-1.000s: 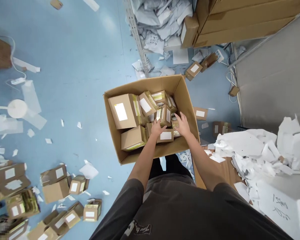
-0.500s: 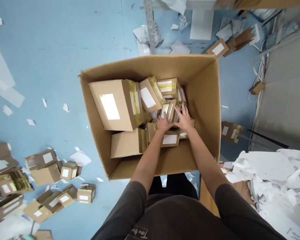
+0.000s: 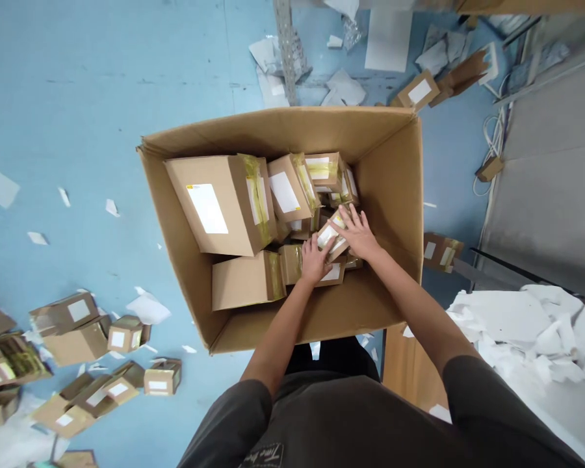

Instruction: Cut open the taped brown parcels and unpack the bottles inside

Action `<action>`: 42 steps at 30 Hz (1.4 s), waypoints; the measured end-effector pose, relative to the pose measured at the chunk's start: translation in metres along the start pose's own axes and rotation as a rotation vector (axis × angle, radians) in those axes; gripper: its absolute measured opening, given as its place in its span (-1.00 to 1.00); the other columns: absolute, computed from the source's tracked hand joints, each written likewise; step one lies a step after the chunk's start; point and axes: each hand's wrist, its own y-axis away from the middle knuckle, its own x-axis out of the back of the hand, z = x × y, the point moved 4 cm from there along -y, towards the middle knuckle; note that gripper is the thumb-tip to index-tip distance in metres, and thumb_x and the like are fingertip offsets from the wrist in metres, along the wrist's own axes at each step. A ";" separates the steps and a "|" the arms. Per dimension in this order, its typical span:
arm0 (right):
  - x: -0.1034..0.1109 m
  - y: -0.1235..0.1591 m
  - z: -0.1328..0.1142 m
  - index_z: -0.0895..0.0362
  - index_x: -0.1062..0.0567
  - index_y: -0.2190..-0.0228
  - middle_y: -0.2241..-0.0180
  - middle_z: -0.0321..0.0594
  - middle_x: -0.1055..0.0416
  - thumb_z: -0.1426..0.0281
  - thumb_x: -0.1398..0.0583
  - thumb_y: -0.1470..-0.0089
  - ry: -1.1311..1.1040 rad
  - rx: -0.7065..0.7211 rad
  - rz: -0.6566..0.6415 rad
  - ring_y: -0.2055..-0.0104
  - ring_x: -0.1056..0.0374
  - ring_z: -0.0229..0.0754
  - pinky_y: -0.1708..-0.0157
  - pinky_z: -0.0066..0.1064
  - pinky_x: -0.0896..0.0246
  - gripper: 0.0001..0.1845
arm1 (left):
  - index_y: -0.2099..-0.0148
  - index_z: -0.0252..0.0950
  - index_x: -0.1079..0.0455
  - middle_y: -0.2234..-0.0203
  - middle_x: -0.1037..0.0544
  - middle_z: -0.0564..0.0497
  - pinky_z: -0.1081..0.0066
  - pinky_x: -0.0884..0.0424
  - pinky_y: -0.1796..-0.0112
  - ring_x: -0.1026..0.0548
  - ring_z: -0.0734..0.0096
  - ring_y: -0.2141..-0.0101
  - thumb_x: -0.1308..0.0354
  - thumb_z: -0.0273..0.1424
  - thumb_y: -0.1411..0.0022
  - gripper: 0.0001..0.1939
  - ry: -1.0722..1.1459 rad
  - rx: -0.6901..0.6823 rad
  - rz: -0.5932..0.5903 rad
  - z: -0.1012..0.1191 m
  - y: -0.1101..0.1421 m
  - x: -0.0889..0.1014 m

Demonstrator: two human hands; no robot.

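Observation:
Both my hands reach down into a large open cardboard carton (image 3: 385, 182) that holds several smaller brown boxes. My left hand (image 3: 316, 260) grips the lower left end of a small cardboard box (image 3: 335, 235) with white labels. Across its upper right end lies my right hand (image 3: 358, 234), fingers over the edge. The small box is tilted between the two hands. A big box (image 3: 209, 205) with a white label fills the left side of the carton. Below that sits another plain box (image 3: 241, 281). A tilted taped box (image 3: 290, 188) leans near the middle.
Several taped boxes (image 3: 158, 377) lie on the blue floor (image 3: 78, 78) at the lower left, among paper scraps. A metal post (image 3: 286, 52) stands beyond the carton. Crumpled white paper (image 3: 517, 325) is heaped at the right, beside a wooden surface (image 3: 412, 364).
The small box between my hands has turned from nearly upright to a slant, its labelled side now showing. My left hand has moved slightly down. The whole view has shifted a little.

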 end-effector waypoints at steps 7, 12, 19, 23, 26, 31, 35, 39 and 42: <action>0.018 0.018 -0.024 -0.12 -0.14 -0.54 -0.62 0.01 0.22 0.53 -0.32 -0.17 0.065 -0.117 -0.030 -0.61 0.39 0.47 -0.42 0.38 0.10 0.03 | -0.60 0.06 -0.11 -0.56 -0.09 -0.17 -0.26 0.02 -0.44 -0.14 -0.27 -0.46 -0.45 -0.39 -0.15 0.06 -0.052 -0.088 0.028 0.003 0.020 0.019; 0.038 0.062 -0.056 -0.11 -0.16 -0.53 -0.56 0.13 0.07 0.56 -0.30 -0.17 0.065 -0.306 -0.001 -0.56 0.24 0.49 -0.29 0.23 -0.18 0.00 | -0.64 0.01 0.00 -0.57 -0.10 -0.19 -0.26 0.01 -0.44 -0.12 -0.25 -0.48 -0.42 -0.50 -0.12 0.15 -0.115 -0.165 0.033 0.019 0.043 0.053; 0.081 0.128 -0.120 -0.09 -0.24 -0.49 -0.50 0.17 -0.03 0.53 -0.32 -0.12 0.020 -0.455 0.179 -0.53 0.18 0.51 -0.25 0.22 -0.24 -0.02 | -0.65 0.01 0.04 -0.55 -0.12 -0.21 -0.26 -0.04 -0.44 -0.14 -0.28 -0.47 -0.47 -0.37 -0.16 0.15 -0.145 -0.239 0.043 0.053 0.093 0.123; 0.101 0.174 -0.163 -0.09 -0.23 -0.50 -0.50 0.14 -0.02 0.53 -0.36 -0.05 -0.035 -0.620 0.303 -0.53 0.19 0.53 -0.26 0.23 -0.25 0.04 | -0.65 0.03 0.02 -0.56 -0.11 -0.17 -0.30 0.04 -0.46 -0.08 -0.29 -0.50 -0.47 -0.33 -0.17 0.14 -0.213 -0.395 0.053 0.074 0.122 0.161; 0.107 0.214 -0.195 -0.07 -0.24 -0.49 -0.50 0.14 -0.03 0.53 -0.40 0.00 -0.075 -0.751 0.384 -0.53 0.18 0.53 -0.28 0.19 -0.23 0.08 | -0.63 0.03 -0.03 -0.55 -0.15 -0.16 -0.28 0.06 -0.48 -0.08 -0.27 -0.50 -0.48 -0.30 -0.18 0.10 -0.269 -0.538 0.070 0.092 0.145 0.181; 0.097 0.293 -0.228 -0.02 -0.24 -0.50 -0.47 0.19 -0.06 0.55 -0.36 -0.04 -0.144 -0.950 0.566 -0.52 0.17 0.54 -0.34 0.26 -0.10 0.04 | -0.64 0.04 -0.02 -0.54 -0.17 -0.17 -0.28 0.08 -0.48 -0.08 -0.28 -0.49 -0.48 -0.28 -0.19 0.10 -0.371 -0.774 0.045 0.146 0.184 0.185; 0.059 0.374 -0.237 0.01 -0.25 -0.49 -0.47 0.19 -0.04 0.52 -0.38 -0.02 -0.225 -1.124 0.678 -0.52 0.18 0.53 -0.37 0.31 -0.03 0.05 | -0.66 0.03 0.05 -0.55 -0.14 -0.18 -0.32 0.05 -0.46 -0.04 -0.30 -0.51 -0.48 -0.28 -0.18 0.15 -0.459 -0.973 -0.027 0.210 0.221 0.149; -0.005 0.460 -0.247 0.02 -0.27 -0.48 -0.46 0.21 -0.02 0.40 -0.45 -0.02 -0.329 -1.327 0.736 -0.50 0.17 0.52 -0.31 0.22 -0.16 0.05 | -0.66 0.00 0.05 -0.54 -0.15 -0.21 -0.32 0.05 -0.45 -0.04 -0.31 -0.51 -0.49 -0.31 -0.15 0.17 -0.536 -1.170 -0.125 0.276 0.265 0.087; -0.062 0.521 -0.256 0.02 -0.25 -0.48 -0.46 0.20 -0.03 0.35 -0.48 0.01 -0.391 -1.473 0.753 -0.49 0.16 0.52 -0.30 0.22 -0.17 0.08 | -0.65 -0.03 0.04 -0.53 -0.15 -0.24 -0.31 0.06 -0.46 -0.05 -0.29 -0.50 -0.48 -0.35 -0.14 0.18 -0.603 -1.313 -0.229 0.322 0.302 0.028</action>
